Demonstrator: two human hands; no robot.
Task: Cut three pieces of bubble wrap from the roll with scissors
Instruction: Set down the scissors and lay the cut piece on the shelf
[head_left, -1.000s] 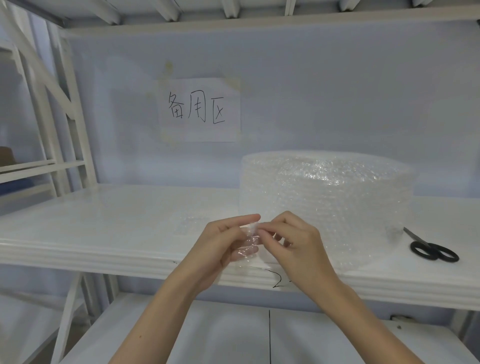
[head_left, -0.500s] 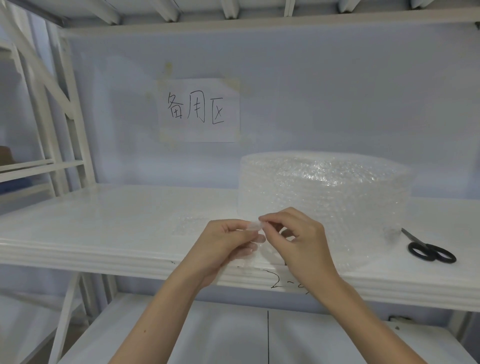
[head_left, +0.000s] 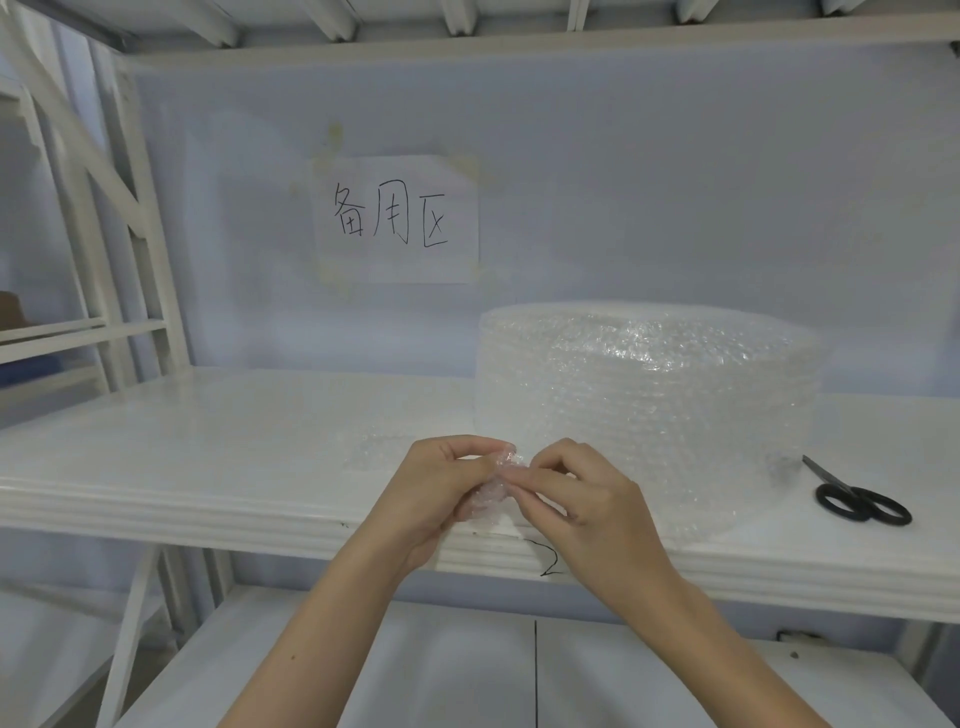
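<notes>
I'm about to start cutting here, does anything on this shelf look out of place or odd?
Nothing looks damaged or spilled. The scissors lie untouched on the shelf, right of the bubble wrap roll. Both the left hand and the right hand pinch a crumpled bit of bubble wrap. A flat piece already lies left of the roll.

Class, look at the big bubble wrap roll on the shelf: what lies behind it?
Behind the bubble wrap roll only the pale wall shows above it. The shelf directly behind is covered by the roll.

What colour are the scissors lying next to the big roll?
Black. The scissors show best in the head view, lying on the white shelf right of the roll.
</notes>
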